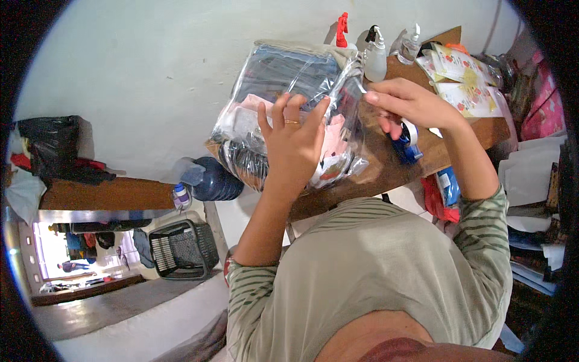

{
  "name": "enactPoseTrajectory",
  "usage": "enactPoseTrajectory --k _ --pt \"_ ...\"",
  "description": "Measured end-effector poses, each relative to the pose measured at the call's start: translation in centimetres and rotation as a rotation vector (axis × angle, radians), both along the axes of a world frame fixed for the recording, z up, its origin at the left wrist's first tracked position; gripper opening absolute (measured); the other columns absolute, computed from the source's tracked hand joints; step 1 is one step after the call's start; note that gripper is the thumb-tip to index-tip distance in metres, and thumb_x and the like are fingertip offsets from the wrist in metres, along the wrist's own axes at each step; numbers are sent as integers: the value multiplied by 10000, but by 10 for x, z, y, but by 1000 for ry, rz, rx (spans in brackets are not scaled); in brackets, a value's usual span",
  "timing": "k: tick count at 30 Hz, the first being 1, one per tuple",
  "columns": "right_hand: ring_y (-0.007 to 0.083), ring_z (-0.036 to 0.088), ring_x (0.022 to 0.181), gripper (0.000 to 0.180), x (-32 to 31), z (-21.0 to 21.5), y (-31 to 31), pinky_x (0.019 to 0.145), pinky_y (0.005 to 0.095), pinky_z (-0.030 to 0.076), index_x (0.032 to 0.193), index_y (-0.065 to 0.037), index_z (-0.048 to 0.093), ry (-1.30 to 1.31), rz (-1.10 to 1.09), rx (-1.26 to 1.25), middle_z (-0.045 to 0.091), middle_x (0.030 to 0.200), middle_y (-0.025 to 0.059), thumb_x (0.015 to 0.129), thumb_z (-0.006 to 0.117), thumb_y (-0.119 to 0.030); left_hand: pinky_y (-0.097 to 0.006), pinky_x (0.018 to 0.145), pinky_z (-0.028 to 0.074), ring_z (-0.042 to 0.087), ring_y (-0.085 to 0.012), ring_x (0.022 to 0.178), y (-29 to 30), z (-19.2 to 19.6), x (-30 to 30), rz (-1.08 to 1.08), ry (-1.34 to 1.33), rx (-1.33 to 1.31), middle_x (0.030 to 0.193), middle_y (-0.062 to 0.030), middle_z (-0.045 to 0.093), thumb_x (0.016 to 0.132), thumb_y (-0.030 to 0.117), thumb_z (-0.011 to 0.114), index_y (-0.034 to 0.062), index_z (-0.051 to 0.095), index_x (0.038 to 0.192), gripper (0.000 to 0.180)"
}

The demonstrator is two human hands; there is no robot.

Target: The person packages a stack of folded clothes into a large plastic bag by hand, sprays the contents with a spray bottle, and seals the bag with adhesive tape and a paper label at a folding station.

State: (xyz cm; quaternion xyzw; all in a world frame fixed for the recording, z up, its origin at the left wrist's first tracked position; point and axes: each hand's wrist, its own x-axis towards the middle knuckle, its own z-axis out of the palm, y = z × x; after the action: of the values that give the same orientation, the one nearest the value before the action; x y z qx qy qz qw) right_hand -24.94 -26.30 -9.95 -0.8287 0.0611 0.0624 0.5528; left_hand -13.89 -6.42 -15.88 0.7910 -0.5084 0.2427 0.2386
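Observation:
A clear plastic bag [289,78] packed with folded clothes, among them blue denim and pale pink pieces, lies on the wooden table [377,160]. My left hand [294,136] rests on top of it, open, with fingers spread over the plastic and a ring on one finger. Beside the bag's right edge, my right hand [410,105] is closed in a pinch. A small pale strip, which looks like tape [362,88], shows at its fingertips. Just below that hand stands a blue tape dispenser [408,148] with a roll in it, partly hidden by the fingers.
Behind the bag stand a red-topped spray bottle [342,33], a white pump bottle [375,57] and a clear bottle [410,45]. Printed packets [470,84] lie at right. To the left are a large blue water jug [217,180], a dark basket [184,250] and a black plastic bag [54,145].

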Motion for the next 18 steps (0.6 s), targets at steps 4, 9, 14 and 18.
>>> enactPoseTrajectory --k 4,9,14,18 --pt "103 543 466 428 32 4 4 445 214 449 707 -33 498 85 101 -77 527 562 24 924 402 -389 -458 975 214 418 -235 1070 -1 1 0 -38 -29 -19 1033 -43 461 753 144 609 183 604 1069 319" --pt "127 557 450 430 53 -7 0 423 243 467 727 -15 506 95 159 -141 539 551 42 923 389 -379 -465 970 221 412 -253 1081 0 -1 1 -52 -3 -26 1047 -52 457 743 142 618 178 604 1070 330" --pt "148 560 418 428 58 -8 5 395 265 473 745 9 514 120 143 -157 544 532 54 916 387 -362 -494 992 187 351 -294 1192 -2 1 -2 -25 2 20 1220 -47 445 748 131 605 165 606 1062 315" --pt "139 548 412 426 53 -6 9 396 267 463 755 23 525 101 99 -239 541 532 63 907 408 -357 -554 1015 95 248 -312 1294 -5 -1 2 -65 -46 85 1354 -31 385 773 101 568 113 590 1046 275"
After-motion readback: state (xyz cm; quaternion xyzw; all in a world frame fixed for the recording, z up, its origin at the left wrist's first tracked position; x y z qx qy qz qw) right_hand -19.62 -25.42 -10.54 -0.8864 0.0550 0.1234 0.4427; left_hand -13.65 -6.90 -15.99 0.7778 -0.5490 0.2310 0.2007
